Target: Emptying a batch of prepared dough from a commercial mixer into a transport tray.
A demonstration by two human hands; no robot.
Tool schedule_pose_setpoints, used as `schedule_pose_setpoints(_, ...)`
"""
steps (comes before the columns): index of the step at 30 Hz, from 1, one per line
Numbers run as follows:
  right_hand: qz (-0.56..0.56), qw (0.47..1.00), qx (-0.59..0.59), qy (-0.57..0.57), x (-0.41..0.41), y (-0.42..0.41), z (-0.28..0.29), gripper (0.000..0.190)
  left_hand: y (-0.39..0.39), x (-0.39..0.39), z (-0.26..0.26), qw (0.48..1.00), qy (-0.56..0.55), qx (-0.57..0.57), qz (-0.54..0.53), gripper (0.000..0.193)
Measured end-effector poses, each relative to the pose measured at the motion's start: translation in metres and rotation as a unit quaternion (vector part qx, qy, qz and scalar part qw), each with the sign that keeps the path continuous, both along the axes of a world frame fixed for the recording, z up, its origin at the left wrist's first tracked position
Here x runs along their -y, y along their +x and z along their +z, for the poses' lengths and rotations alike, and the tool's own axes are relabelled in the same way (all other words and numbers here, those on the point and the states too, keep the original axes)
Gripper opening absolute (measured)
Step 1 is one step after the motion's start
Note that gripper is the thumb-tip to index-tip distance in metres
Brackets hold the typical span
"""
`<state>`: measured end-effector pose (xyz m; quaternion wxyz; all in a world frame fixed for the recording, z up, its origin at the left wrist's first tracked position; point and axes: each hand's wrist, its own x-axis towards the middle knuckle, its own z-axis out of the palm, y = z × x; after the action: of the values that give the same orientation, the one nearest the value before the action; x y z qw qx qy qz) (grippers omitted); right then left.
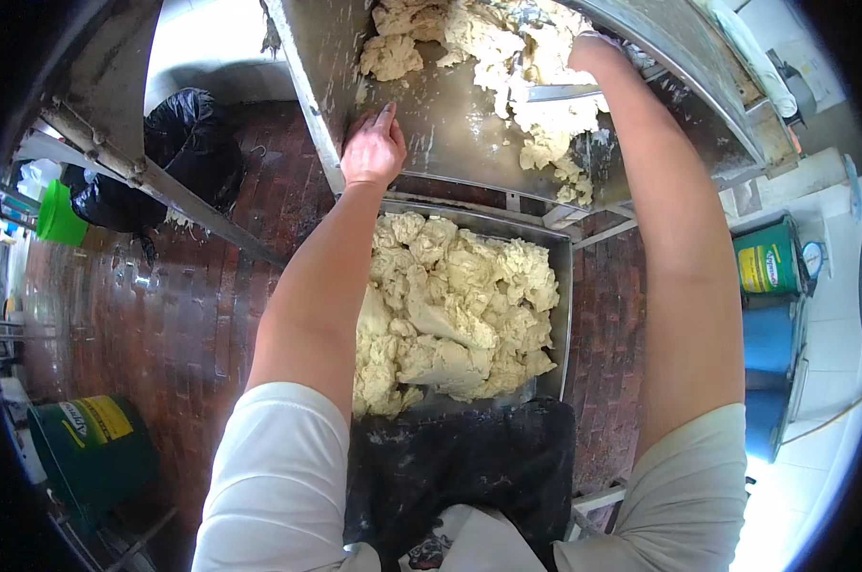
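Observation:
My left hand [375,149] rests at the front left corner of a stainless steel trough [431,136], its fingers apart and no object visible in it. At the trough's far right, my right hand [594,56] reaches into a mass of pale dough [495,36]; its fingers are hidden, so I cannot tell whether it grips any. A flat metal bar [561,92] crosses the dough just below that hand and passes behind my forearm. Beneath my arms, a metal tray [564,314] holds a large heap of torn, lumpy dough [459,307].
A black cloth [467,457] lies at the tray's near end. Black plastic bags [188,150] and a bright green bucket [60,213] stand left on the wet brick floor [188,307]. Dark green buckets [91,457] bear writing; blue containers [767,339] line the right side.

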<state>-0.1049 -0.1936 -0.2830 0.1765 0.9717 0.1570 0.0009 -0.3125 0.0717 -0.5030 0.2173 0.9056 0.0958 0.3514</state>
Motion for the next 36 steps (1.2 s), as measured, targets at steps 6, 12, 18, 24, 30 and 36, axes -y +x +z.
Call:
schedule_pose_setpoints(6, 0.112, 0.919, 0.267, 0.269, 0.017, -0.128, 0.024, 0.053, -0.004, 0.003, 0.003, 1.000, -0.014, -0.024, 0.007, 0.036)
schedule_pose_setpoints(12, 0.005, 0.804, 0.249, 0.540, 0.057, -0.146, -0.090, 0.104, 0.005, 0.008, 0.000, 1.000, 0.009, 0.018, 0.006, 0.032)
schedule_pose_setpoints(18, 0.022, 0.842, 0.112, 0.527, 0.094, -0.050, -0.151, 0.062, 0.013, 0.030, 0.013, 1.000, 0.002, -0.005, -0.007, 0.034)
schedule_pose_setpoints(24, 0.015, 0.754, 0.085, 0.651, 0.047, -0.091, -0.152, 0.054, 0.004, -0.002, -0.007, 1.000, 0.018, 0.002, 0.002, 0.034)
schedule_pose_setpoints(30, -0.047, 0.551, 0.066, 0.831, 0.067, -0.087, -0.166, 0.058, 0.014, 0.011, 0.005, 1.000, 0.022, 0.012, 0.016, 0.034)
schedule_pose_setpoints(36, -0.123, 0.829, -0.170, 0.518, 0.038, -0.132, -0.070, 0.065, 0.003, 0.002, 0.003, 0.999, 0.042, 0.032, 0.013, 0.033)
